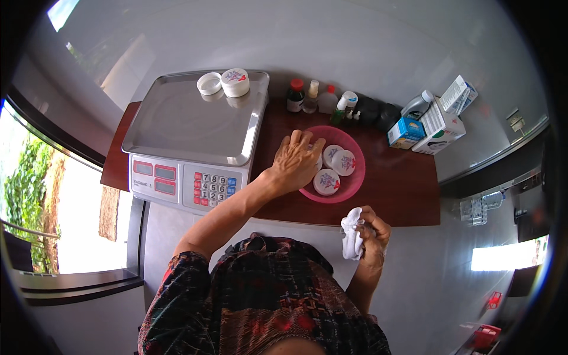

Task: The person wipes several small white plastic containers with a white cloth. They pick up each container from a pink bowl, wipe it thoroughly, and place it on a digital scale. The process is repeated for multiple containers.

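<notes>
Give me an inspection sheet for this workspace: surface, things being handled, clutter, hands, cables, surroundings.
Surface: dark brown table, glossy.
Job's things: pink basin with round white containers; scale bearing a white jar and a shallow white piece, lid or tub unclear.
Clutter: bottles and boxes along the back.
Hands: left hand at the basin, grip hidden; right hand holds a white cloth.
Cables: nothing seen.
Surroundings: grey wall behind; greenery outside, left.

Grey wall, dark red-brown table, grey floor; daylight in left window.
</notes>
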A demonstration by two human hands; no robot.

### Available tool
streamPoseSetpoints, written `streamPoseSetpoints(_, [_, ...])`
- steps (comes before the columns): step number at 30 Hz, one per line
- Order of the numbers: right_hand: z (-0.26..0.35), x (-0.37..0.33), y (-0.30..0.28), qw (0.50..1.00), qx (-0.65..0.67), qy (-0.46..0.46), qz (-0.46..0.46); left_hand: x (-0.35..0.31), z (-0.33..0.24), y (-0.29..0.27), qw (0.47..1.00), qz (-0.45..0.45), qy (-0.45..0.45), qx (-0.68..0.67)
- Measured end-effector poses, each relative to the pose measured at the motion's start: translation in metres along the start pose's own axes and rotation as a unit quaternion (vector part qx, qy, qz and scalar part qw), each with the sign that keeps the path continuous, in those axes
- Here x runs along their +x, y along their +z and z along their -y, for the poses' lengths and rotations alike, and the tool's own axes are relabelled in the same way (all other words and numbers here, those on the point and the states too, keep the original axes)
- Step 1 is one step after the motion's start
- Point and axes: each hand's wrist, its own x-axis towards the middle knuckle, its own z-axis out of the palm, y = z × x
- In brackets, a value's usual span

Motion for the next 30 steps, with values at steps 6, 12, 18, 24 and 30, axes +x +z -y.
streamPoseSetpoints(6, [0.001,0.002,-0.011,1.0,0.008,0.004,0.013,0.018,0.004,0.006,0.984,0.146,0.005,0.102])
streamPoseSetpoints(12, [-0.006,0.003,-0.014,1.0,0.014,0.01,0.012,0.012,0.009,0.004,0.989,0.113,0.043,0.091])
streamPoseSetpoints(18, [-0.013,0.003,-0.007,0.999,0.03,0.006,-0.009,0.005,0.008,0.012,0.997,-0.055,0.043,0.04])
streamPoseSetpoints(24, [-0.014,0.005,-0.002,0.999,0.016,-0.015,-0.05,-0.002,-0.008,-0.007,0.927,-0.164,-0.099,-0.321])
streamPoseSetpoints(30, [-0.008,0.029,0.032,0.956,-0.169,-0.226,-0.078,-0.031,-0.033,-0.007,0.623,-0.07,-0.243,-0.74])
